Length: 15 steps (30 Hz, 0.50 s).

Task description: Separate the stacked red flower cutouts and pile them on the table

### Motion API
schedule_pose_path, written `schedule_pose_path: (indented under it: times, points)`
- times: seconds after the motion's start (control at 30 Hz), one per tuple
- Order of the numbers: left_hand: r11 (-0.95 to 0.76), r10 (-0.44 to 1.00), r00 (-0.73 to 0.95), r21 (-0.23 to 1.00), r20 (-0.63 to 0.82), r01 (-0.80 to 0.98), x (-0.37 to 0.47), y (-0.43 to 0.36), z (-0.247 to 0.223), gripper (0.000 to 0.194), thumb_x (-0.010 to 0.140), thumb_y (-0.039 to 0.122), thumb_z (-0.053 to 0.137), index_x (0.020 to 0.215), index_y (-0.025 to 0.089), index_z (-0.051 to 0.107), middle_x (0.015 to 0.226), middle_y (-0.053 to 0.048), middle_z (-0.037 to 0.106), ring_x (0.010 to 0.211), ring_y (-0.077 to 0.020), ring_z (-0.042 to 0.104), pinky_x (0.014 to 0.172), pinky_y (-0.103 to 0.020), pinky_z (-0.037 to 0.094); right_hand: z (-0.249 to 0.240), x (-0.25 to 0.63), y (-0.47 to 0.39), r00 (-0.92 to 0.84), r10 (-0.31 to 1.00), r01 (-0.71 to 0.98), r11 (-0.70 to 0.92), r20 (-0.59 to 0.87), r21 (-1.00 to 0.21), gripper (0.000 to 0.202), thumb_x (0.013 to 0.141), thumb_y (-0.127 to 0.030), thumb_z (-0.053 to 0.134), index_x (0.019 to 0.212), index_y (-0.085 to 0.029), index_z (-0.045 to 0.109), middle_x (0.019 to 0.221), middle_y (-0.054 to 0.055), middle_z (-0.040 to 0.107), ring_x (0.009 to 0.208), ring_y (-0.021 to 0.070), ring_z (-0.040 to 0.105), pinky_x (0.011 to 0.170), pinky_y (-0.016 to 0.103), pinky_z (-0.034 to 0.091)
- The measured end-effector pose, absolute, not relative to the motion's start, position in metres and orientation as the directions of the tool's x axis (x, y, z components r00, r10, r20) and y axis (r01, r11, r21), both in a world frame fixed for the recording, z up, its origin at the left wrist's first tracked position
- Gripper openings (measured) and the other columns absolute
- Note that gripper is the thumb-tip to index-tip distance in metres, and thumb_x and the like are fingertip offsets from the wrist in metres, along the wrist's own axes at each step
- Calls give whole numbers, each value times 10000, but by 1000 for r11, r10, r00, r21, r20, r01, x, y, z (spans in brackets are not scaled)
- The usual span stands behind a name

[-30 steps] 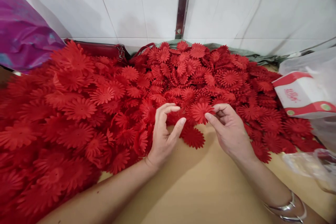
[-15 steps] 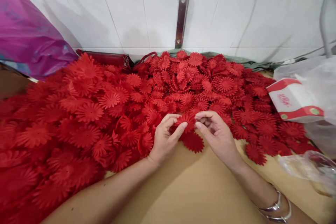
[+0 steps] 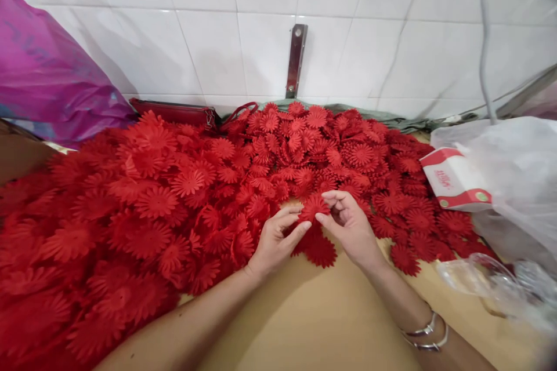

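Note:
Between my two hands is a red flower piece (image 3: 314, 207) with narrow petals. My left hand (image 3: 278, 239) pinches its left edge between thumb and fingers. On the opposite edge, the thumb and fingertips of my right hand (image 3: 351, 229) close on the petals. Just below, another red flower (image 3: 321, 250) lies on the tan table (image 3: 300, 319). A large heap of similar red flowers (image 3: 156, 202) spreads to the left and behind my hands, and continues to the right.
A purple bag (image 3: 56, 75) stands at the left, near a dark red purse (image 3: 174, 111) by the tiled wall. At the right are a red and white box (image 3: 456, 178), a whitish plastic bag (image 3: 522, 156) and clear plastic packaging (image 3: 483, 278).
My right hand has moved left and now grips the flower's right edge, where a small gap showed before. The view has tilted up and shifted slightly right.

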<state>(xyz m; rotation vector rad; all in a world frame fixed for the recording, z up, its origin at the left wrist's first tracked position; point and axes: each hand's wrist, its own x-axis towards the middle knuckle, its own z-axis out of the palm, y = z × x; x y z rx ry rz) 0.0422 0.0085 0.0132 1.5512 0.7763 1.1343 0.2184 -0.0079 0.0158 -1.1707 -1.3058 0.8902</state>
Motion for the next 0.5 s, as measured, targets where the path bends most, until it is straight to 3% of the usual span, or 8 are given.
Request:
schedule_pose_path:
  times: [0.17,0.27,0.4,0.5]
  points:
    - [-241,923,289,967,256,-85,40,8,17,299,963,386,594,804,177,737,972,-65,709,946,-178,647,909,-292,495,28,226,2,156,974,72,154,164,-985,326,825,-364,755,1099,-261,612,1020,21,679,903,166,645,866,337,551]
    - [-195,950,221,971,222,-138,38,9,18,346,950,415,610,716,165,660,853,-33,640,838,-149,583,830,-259,473,43,232,8,286,951,-82,148,119,-985,333,794,-351,786,1067,-258,619,1049,21,682,905,159,653,828,319,554]
    - [-60,983,155,970,98,-236,38,10,16,395,906,486,649,690,159,602,711,20,528,694,-109,481,689,-214,430,59,233,3,443,895,-231,166,49,-959,363,694,-292,858,992,-255,656,962,-12,681,852,136,638,739,262,534]
    - [7,991,131,957,32,-290,40,12,12,376,866,512,688,764,152,657,731,16,583,719,-111,524,714,-208,452,60,222,-9,491,871,-359,167,-34,-918,358,659,-263,874,955,-260,671,898,-38,680,768,112,612,684,246,504]
